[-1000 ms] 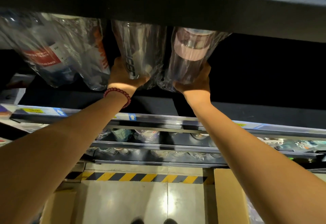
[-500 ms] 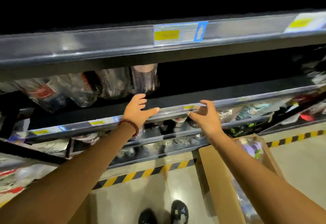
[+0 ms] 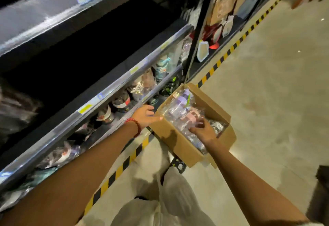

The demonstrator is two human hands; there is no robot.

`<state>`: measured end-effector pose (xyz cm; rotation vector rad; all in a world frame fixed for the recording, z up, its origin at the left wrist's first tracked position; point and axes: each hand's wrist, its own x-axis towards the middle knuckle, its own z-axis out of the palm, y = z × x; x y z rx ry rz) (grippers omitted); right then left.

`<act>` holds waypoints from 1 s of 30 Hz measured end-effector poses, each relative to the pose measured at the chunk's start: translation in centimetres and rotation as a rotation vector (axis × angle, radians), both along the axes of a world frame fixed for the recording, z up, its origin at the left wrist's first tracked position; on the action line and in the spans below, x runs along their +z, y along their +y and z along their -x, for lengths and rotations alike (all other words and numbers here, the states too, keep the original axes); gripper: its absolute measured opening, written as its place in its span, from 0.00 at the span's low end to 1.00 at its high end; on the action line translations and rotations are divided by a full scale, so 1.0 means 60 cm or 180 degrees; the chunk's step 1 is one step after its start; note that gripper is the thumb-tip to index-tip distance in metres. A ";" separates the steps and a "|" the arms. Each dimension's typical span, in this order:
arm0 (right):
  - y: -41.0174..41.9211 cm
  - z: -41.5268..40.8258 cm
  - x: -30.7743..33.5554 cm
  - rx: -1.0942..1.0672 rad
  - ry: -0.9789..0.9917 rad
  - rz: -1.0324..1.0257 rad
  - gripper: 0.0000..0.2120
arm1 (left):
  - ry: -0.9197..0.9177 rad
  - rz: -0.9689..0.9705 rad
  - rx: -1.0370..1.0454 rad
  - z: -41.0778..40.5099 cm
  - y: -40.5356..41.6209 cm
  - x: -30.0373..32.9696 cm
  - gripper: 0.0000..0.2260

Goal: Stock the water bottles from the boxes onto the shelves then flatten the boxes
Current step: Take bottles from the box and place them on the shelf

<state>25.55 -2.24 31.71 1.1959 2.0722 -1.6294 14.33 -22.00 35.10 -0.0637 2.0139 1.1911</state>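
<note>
Cardboard box (image 3: 179,142): brown corrugated, rectangular, flaps open, standing on the pale concrete floor (image 3: 267,101) just beside the foot of the shelving. Contents: water bottles (image 3: 179,109), clear plastic with lilac and pink lids, each in a crinkled transparent wrapper, lying packed together. Right hand (image 3: 203,130): lowered into the box, fingers spread and curled over the wrapped bottles, touching the film; whether it has closed on one cannot be told. Left hand (image 3: 145,116): open, fingers extended, empty, held at the box's near-left rim; a red bead bracelet (image 3: 135,126) circles the wrist. Shelves (image 3: 106,86): dark metal, long grey front rails carrying yellow price labels (image 3: 85,108); lower tiers hold further wrapped bottles, blurred; the wide tier above appears dark and its contents cannot be made out. Yellow-and-black hazard tape (image 3: 124,163): diagonal stripes, running along the floor at the shelf base. Light, loose trousers (image 3: 165,202) visible at the bottom edge.
</note>
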 end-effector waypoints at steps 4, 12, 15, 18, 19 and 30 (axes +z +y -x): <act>0.091 -0.008 -0.047 -0.0367 -0.0206 0.0074 0.22 | -0.0195 0.0242 -0.0366 0.030 0.118 -0.054 0.08; 0.197 0.019 -0.173 -0.0558 -0.0603 0.0252 0.21 | -0.0445 0.0537 -0.0438 0.069 0.250 -0.201 0.24; 0.213 0.040 -0.239 -0.0624 -0.0663 0.0378 0.20 | -0.0586 0.0674 -0.0446 0.092 0.273 -0.266 0.25; 0.220 0.062 -0.313 -0.0623 -0.0729 0.0488 0.20 | -0.0643 0.0792 -0.0485 0.121 0.291 -0.339 0.24; 0.221 0.068 -0.342 -0.0629 -0.0764 0.0519 0.21 | -0.0626 0.0824 -0.0473 0.130 0.297 -0.365 0.24; 0.204 0.175 -0.614 -0.0641 -0.0873 0.0644 0.26 | 0.0147 0.1280 -0.0701 0.254 0.308 -0.634 0.34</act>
